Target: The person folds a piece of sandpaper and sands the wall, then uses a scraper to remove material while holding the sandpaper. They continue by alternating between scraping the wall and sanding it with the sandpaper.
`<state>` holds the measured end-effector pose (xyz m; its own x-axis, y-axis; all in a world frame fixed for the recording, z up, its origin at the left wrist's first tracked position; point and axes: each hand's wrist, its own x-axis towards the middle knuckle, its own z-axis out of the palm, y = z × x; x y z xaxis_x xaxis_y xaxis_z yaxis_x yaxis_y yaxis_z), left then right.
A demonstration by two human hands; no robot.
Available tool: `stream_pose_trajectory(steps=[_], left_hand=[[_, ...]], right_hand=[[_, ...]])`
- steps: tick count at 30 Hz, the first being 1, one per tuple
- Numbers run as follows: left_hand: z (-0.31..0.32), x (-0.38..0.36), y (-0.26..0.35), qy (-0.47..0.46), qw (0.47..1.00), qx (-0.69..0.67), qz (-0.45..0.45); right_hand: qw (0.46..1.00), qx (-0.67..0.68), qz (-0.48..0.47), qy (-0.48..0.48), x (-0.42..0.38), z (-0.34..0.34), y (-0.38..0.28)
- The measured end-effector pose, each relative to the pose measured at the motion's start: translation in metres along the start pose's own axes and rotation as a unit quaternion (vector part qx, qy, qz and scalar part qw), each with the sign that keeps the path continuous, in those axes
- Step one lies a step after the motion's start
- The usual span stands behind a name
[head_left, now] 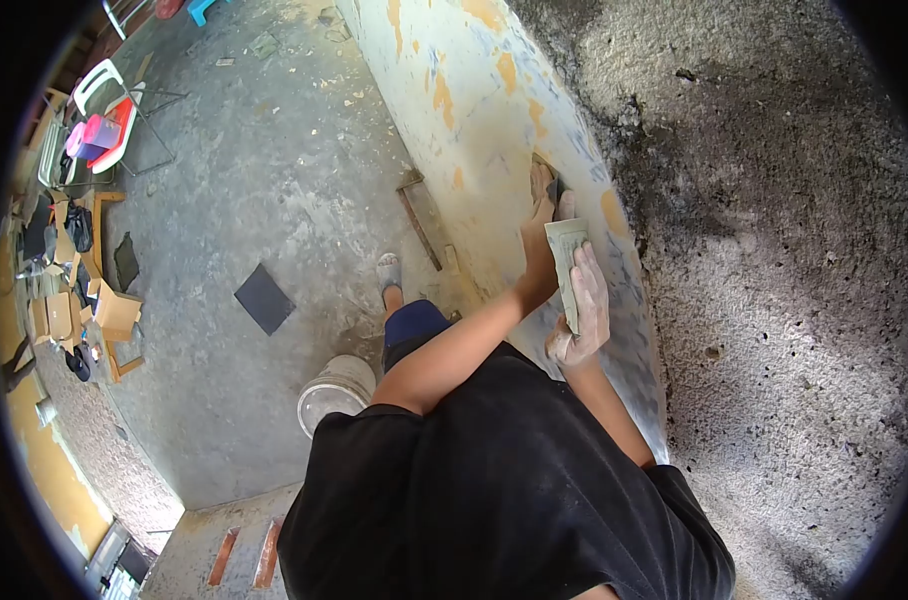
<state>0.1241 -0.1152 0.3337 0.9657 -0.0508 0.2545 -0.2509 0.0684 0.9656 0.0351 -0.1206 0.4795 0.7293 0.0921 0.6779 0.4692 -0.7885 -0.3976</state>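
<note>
My right hand [591, 300], coated in pale dust, grips a flat, narrow, pale grey-green piece [568, 258] along its long edge, fingers on its right side and thumb low down. Just beyond it, my left hand [541, 210] is up against the patchy white wall [494, 130], its fingers pressed round something dark and thin that I cannot make out. The wall shows ochre patches and bluish streaks around both hands.
Rough grey surface [774, 250] lies right of the wall. On the floor are a white bucket [337, 392], a dark square sheet [265, 299] and a metal bar [420, 228]. Cardboard boxes [116, 312] and a folding chair [126, 130] are at left. One foot [390, 275] shows.
</note>
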Motion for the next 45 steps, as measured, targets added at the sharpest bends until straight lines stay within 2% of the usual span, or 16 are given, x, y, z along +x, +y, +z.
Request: stream_pose_trajectory(steps=[4,6,7,9,10,17,20,22,26,28,32,34,35,37,40,45], left_hand=[[-0.002,0.046,0.053,0.154,0.986,-0.035,-0.054],[-0.007,0.075,0.051,0.254,0.959,0.107,0.063],[-0.019,0.090,0.060,0.252,0.960,0.109,0.061],[-0.045,0.111,0.082,0.095,0.980,0.023,-0.172],[-0.044,0.107,0.080,0.094,0.980,0.023,-0.175],[-0.020,0.066,0.068,0.201,0.975,0.076,0.050],[-0.039,0.101,0.082,0.175,0.981,0.080,-0.034],[-0.058,0.129,0.108,0.065,0.965,0.046,-0.250],[-0.029,0.083,0.068,0.103,0.983,0.121,-0.096],[-0.020,0.077,0.062,0.256,0.953,0.115,0.118],[-0.045,0.110,0.077,0.167,0.980,0.100,-0.045],[-0.065,0.132,0.101,0.014,0.971,0.099,-0.218],[-0.059,0.121,0.099,0.016,0.971,0.098,-0.218],[-0.038,0.085,0.082,0.156,0.986,0.060,-0.012],[-0.017,0.061,0.042,0.167,0.985,0.043,0.022],[-0.056,0.122,0.072,0.066,0.985,0.082,-0.140]], right_hand=[[1.000,-0.002,0.004,0.004,0.001,-0.005,0.008],[1.000,-0.009,-0.004,0.001,0.003,-0.009,0.008],[1.000,-0.009,-0.001,0.001,0.002,-0.009,0.008],[0.999,-0.036,0.010,-0.012,-0.002,-0.010,0.006],[0.999,-0.037,0.012,-0.013,-0.004,-0.011,0.004],[1.000,0.002,0.009,-0.010,-0.005,-0.001,0.001],[1.000,0.002,0.001,-0.014,-0.001,-0.001,0.008],[1.000,-0.010,0.001,-0.015,-0.002,-0.003,0.007],[1.000,-0.006,0.006,-0.014,-0.002,-0.002,0.006],[1.000,0.000,0.010,-0.012,0.000,0.003,0.005],[1.000,0.009,0.000,-0.011,0.009,0.006,0.008],[1.000,-0.002,0.001,-0.011,0.007,0.003,0.005],[1.000,0.000,0.003,-0.014,0.008,0.003,0.004],[1.000,0.003,0.001,-0.011,0.009,0.005,0.005],[1.000,0.009,0.009,-0.018,0.007,0.011,0.004],[1.000,0.001,-0.004,-0.011,0.009,0.011,0.006]])
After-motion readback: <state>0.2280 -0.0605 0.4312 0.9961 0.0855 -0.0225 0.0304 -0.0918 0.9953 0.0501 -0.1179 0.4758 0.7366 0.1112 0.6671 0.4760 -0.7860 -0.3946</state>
